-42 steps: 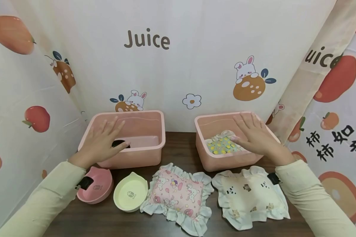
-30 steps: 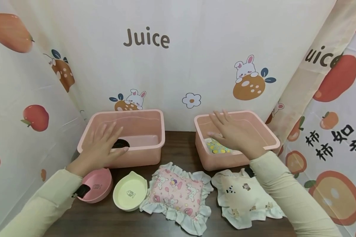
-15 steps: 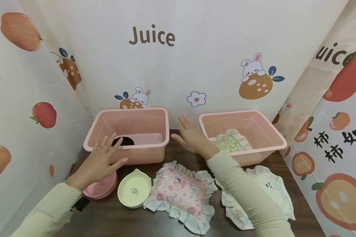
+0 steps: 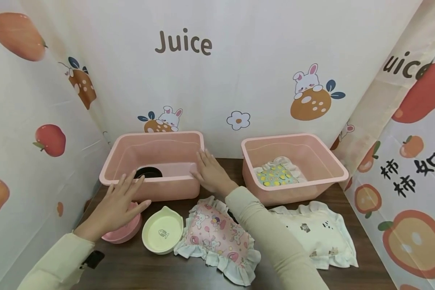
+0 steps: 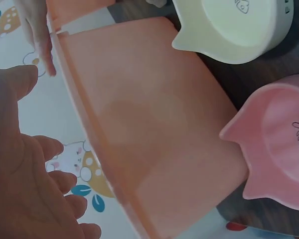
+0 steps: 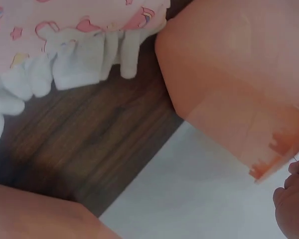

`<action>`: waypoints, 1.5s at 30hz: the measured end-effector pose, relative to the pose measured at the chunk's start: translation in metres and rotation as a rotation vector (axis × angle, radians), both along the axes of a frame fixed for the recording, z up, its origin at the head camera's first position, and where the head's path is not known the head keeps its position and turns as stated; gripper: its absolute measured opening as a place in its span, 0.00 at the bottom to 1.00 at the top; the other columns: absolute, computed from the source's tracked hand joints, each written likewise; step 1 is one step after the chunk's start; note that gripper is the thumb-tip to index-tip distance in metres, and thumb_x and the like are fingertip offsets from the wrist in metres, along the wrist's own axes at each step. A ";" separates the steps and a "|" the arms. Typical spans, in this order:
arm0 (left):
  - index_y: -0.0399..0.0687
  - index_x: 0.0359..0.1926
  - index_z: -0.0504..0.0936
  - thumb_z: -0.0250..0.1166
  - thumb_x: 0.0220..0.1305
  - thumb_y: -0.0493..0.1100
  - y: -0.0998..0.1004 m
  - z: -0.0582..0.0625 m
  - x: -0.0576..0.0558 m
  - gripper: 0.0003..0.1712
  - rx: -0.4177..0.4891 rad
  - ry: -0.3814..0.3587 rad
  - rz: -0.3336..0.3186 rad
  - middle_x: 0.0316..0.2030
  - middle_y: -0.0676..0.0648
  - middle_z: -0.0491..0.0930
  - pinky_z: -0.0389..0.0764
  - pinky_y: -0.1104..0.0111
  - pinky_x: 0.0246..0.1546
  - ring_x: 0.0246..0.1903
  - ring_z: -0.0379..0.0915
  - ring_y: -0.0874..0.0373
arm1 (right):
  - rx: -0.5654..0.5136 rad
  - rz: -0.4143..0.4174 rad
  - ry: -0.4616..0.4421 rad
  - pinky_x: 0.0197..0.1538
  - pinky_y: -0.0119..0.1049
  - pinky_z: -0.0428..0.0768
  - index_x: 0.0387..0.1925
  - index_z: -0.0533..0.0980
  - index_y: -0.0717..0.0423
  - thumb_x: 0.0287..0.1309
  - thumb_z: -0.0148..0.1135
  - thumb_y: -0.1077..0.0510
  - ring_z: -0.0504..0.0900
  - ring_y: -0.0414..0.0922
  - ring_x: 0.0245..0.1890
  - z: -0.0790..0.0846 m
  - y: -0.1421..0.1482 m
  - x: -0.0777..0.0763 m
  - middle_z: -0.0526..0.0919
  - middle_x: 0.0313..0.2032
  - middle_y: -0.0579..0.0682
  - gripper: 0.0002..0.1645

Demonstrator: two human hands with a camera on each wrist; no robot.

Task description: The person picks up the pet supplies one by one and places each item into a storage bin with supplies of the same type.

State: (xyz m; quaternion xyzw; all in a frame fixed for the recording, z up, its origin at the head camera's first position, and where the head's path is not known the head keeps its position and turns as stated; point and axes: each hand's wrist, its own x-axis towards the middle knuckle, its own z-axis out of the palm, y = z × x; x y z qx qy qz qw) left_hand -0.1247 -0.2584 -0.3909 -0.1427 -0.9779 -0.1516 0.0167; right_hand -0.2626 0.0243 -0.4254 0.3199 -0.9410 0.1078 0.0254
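Observation:
My left hand (image 4: 116, 207) hovers with spread, straight fingers over the pink cat-eared bowl (image 4: 123, 233), its fingertips at the front rim of the left pink bin (image 4: 174, 189). At that bin's right end is my right hand (image 4: 214, 175), fingers extended and overlapping the rim corner; nothing is in its grasp. A round black object (image 4: 148, 172) lies inside this bin, partly hidden by the front wall. The left wrist view shows my left palm and loosely bent fingers (image 5: 55, 179) apart from the bin wall (image 5: 144, 109).
A pale green cat-eared bowl (image 4: 163, 233) stands beside the pink one. A pink ruffled cushion (image 4: 219, 237) and a cream ruffled cushion (image 4: 308, 231), partly behind my right sleeve, lie in front. The right pink bin (image 4: 293, 191) holds a lemon-print ruffled cushion (image 4: 275, 176).
My right hand has swept left from above the right bin, across the gap, to the left bin's right end. My left hand has come slightly back and lower. The objects stay put.

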 end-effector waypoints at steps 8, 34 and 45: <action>0.43 0.75 0.46 0.54 0.67 0.63 -0.005 -0.011 0.010 0.48 0.005 -0.012 0.017 0.74 0.32 0.40 0.39 0.32 0.63 0.71 0.33 0.32 | -0.005 -0.014 -0.013 0.74 0.44 0.44 0.73 0.45 0.65 0.73 0.38 0.43 0.39 0.53 0.75 -0.009 -0.006 -0.002 0.45 0.74 0.60 0.41; 0.30 0.70 0.56 0.73 0.51 0.43 -0.039 -0.132 0.037 0.51 0.166 0.118 0.035 0.65 0.23 0.58 0.64 0.37 0.54 0.60 0.59 0.26 | -0.016 -0.027 0.043 0.73 0.42 0.46 0.73 0.46 0.66 0.73 0.31 0.43 0.43 0.52 0.75 -0.015 -0.008 -0.001 0.45 0.75 0.57 0.39; 0.32 0.64 0.67 0.74 0.48 0.37 -0.037 -0.151 0.036 0.42 0.030 0.093 0.078 0.61 0.30 0.69 0.70 0.38 0.48 0.54 0.67 0.30 | -0.048 -0.018 0.053 0.74 0.42 0.46 0.73 0.47 0.67 0.73 0.34 0.45 0.44 0.53 0.74 -0.015 -0.008 0.000 0.48 0.74 0.60 0.38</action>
